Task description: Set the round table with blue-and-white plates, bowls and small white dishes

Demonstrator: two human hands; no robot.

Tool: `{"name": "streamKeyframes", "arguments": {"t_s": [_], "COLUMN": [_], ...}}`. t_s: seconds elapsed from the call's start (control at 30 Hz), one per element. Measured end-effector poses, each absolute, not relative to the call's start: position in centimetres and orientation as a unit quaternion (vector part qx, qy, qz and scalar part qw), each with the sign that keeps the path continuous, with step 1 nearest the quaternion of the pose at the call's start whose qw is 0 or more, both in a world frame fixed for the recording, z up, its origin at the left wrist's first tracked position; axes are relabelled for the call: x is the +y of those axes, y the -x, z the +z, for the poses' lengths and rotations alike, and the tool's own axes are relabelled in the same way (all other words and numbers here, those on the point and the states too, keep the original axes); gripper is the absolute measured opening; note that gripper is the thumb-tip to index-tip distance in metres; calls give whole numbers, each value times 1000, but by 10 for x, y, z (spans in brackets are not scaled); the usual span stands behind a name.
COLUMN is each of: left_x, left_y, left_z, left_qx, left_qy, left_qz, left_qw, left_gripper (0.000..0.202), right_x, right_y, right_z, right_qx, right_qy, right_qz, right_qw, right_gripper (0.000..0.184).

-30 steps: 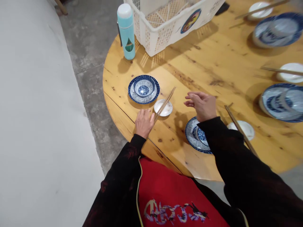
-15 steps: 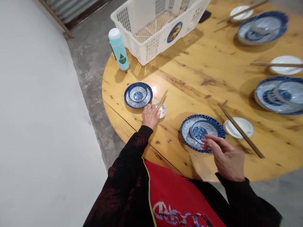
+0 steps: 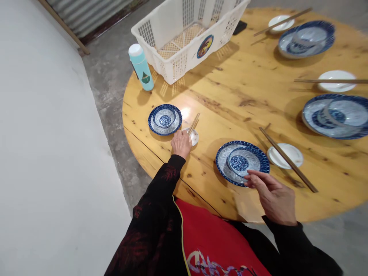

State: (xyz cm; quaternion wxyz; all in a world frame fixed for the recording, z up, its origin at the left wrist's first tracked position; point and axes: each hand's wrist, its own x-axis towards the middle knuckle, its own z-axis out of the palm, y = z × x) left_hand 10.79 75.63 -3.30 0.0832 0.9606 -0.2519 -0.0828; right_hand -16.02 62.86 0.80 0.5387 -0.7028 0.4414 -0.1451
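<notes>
My left hand [image 3: 181, 143] rests on the round wooden table [image 3: 230, 88], fingers closed on the near end of a pair of chopsticks [image 3: 194, 123] that lies across a small white dish [image 3: 194, 137]. Just left of it a blue patterned bowl sits on a blue plate [image 3: 165, 120]. My right hand [image 3: 273, 197] hovers at the near rim of another blue plate with a bowl [image 3: 242, 162], its fingers curled and touching the rim, holding nothing that I can see.
A white plastic basket [image 3: 186, 34] and a teal bottle [image 3: 140, 66] stand at the far left. More blue plates [image 3: 335, 115], white dishes [image 3: 285, 155] and chopsticks [image 3: 288, 159] lie to the right. The table edge runs close to my body; concrete floor lies at the left.
My right hand drew back from over the table's middle to the near rim of the blue plate. My left hand slid forward along the chopsticks toward the white dish.
</notes>
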Motion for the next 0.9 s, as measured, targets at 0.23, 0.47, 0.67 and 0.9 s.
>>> {"name": "streamKeyframes", "arguments": {"t_s": [0.23, 0.47, 0.67, 0.9], "left_x": [757, 759, 760, 760], "left_y": [-108, -108, -108, -108], "left_z": [-34, -33, -31, -34], "left_qx": [-252, -251, -254, -244], "left_qy": [-958, -959, -957, -960], "left_qz": [-92, -101, -107, -97], "left_qw": [96, 84, 89, 98], "left_gripper": [17, 20, 22, 22], "right_x": [629, 630, 631, 631], "right_y": [158, 156, 153, 153], "right_z": [8, 4, 0, 0], "right_qx": [435, 437, 445, 441], "right_qy": [709, 703, 696, 702], "right_qz": [-149, -147, -135, -131], "right_qw": [535, 542, 548, 543], "right_gripper": [28, 25, 29, 29]}}
